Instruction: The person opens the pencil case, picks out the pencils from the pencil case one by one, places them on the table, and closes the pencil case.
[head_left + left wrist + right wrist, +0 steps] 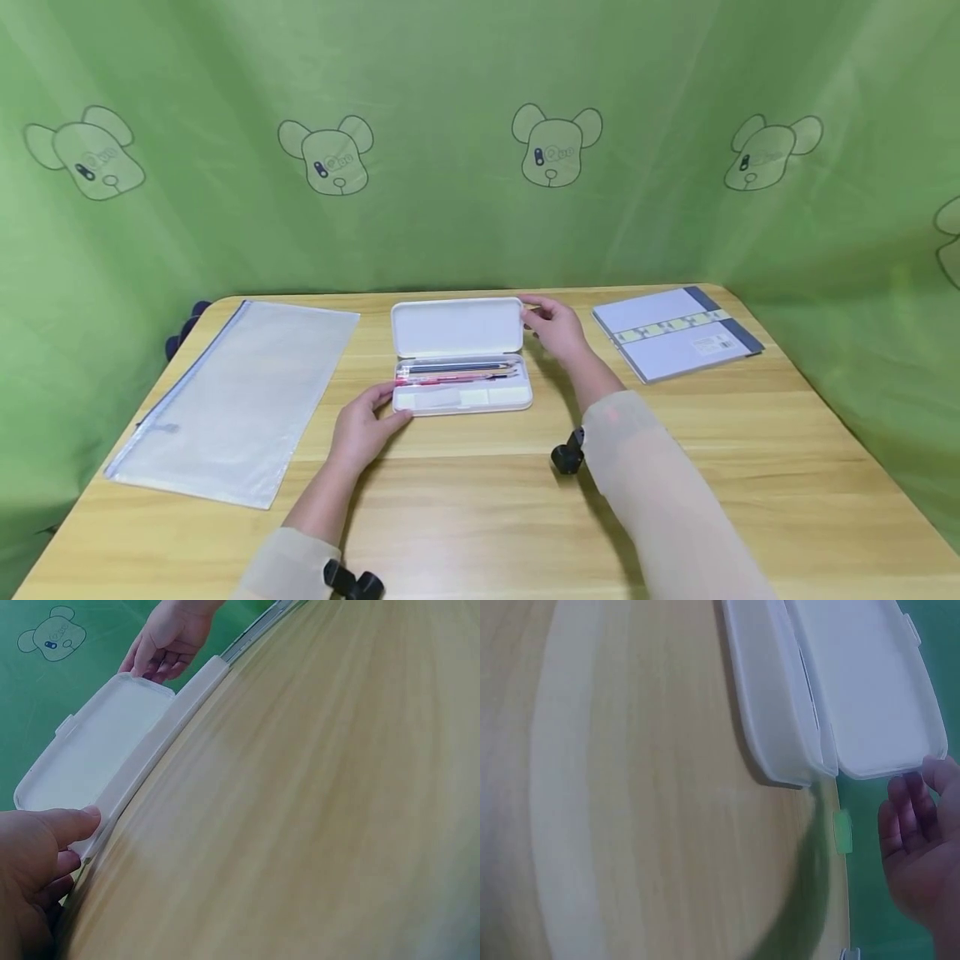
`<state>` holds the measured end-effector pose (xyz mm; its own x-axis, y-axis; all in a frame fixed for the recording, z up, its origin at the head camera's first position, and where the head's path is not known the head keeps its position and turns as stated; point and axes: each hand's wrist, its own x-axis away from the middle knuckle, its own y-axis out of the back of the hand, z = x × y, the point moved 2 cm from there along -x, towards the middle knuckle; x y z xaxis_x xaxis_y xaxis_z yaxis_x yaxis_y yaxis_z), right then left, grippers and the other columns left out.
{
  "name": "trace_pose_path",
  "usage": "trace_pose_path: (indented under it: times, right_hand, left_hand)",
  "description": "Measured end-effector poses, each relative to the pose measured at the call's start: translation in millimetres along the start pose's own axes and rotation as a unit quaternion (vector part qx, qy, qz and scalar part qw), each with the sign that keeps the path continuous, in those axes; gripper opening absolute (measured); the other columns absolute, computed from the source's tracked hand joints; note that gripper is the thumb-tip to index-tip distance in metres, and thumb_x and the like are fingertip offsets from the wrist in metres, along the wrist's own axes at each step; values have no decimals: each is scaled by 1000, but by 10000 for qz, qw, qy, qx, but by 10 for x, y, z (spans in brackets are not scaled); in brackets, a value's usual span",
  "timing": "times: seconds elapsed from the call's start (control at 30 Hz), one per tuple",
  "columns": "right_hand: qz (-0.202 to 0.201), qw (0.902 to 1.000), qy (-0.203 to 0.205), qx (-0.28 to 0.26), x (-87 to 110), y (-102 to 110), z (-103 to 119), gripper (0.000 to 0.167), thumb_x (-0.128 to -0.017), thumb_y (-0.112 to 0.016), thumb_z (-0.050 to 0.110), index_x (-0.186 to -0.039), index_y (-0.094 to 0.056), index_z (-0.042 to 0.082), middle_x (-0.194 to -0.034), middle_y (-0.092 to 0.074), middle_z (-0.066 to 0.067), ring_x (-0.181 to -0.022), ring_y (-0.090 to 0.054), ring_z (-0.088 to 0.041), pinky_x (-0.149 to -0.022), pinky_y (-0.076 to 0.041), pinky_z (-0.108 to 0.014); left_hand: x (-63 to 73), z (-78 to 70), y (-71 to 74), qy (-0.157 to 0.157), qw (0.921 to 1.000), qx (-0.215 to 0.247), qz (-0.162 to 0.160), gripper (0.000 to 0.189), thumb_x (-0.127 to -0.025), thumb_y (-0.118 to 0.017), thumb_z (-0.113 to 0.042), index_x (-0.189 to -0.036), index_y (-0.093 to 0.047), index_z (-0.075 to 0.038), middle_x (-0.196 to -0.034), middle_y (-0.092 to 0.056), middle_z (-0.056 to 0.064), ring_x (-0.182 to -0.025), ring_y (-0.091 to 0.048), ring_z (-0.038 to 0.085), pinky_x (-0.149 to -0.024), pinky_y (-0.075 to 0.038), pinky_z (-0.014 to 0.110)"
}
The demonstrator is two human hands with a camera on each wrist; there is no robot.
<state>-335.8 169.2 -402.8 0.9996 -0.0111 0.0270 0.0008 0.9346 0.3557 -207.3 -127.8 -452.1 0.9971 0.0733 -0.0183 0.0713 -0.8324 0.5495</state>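
A white pencil case [462, 410] lies on the table with its lid [457, 327] raised at the back. Several pencils [457, 367] lie in its tray, along with a pinkish-red slim item [442, 380] and white blocks [480, 397] near the front. My left hand [362, 429] grips the case at its left front corner; the thumb [86, 818] lies on the rim in the left wrist view. At the lid's upper right corner, my right hand [557, 329] pinches the edge, with the thumb [934, 771] against it in the right wrist view.
On the left lies a translucent zip pouch [240, 404] with a blue zipper edge. A lavender notebook [675, 333] with a patterned band rests at the back right. Green curtain [450, 233] hangs right behind the wooden table [480, 517].
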Motion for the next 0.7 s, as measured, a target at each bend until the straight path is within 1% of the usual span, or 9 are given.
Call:
trace_pose_path:
  times: [0.17,0.27,0.43,0.5,0.57,0.7]
  right_hand:
    - [48,9998,65,187,28,29,-3,39,-97,-60,19,-136,-58,17,-119,-63,-16,-99,-60,-20,-97,-53,-47]
    - [59,9994,160,316,65,54,19,39,-96,-61,19,-135,-58,16,-117,-63,-14,-99,-58,-20,-94,-54,-43]
    - [-30,9975,522,472,163,106,76,39,-94,-63,18,-133,-59,11,-115,-64,-15,-100,-56,-20,-84,-51,-26]
    - [-34,9967,646,486,221,116,89,40,-94,-63,17,-133,-58,10,-115,-64,-15,-100,-57,-20,-82,-50,-22]
    - [5,9958,746,524,286,114,84,40,-93,-64,15,-132,-58,8,-114,-65,-16,-99,-57,-21,-82,-50,-21]
    - [206,9925,894,807,385,59,34,37,-93,-65,14,-129,-60,6,-112,-66,-17,-101,-60,-24,-86,-53,-28]
  left_hand:
    - [2,10,-7,24,10000,7,51,54,-85,-76,-21,-132,-58,-2,-131,-64,16,-136,-48,34,-117,-34,50]
    - [5,9,-4,41,10000,9,58,54,-85,-76,-21,-132,-58,-2,-131,-64,15,-136,-48,34,-117,-34,50]
    - [6,1,9,22,10000,0,50,55,-85,-76,-21,-133,-58,-2,-132,-63,16,-136,-48,34,-117,-34,50]
    - [6,-1,11,11,10000,-8,57,55,-85,-76,-21,-133,-58,-2,-132,-63,16,-135,-49,34,-117,-34,50]
    - [6,1,10,9,10000,-12,62,55,-85,-76,-21,-133,-57,-2,-132,-63,16,-135,-48,34,-118,-33,50]
    - [6,5,4,36,10000,9,54,55,-85,-76,-21,-133,-57,-3,-132,-63,16,-136,-48,34,-118,-33,50]
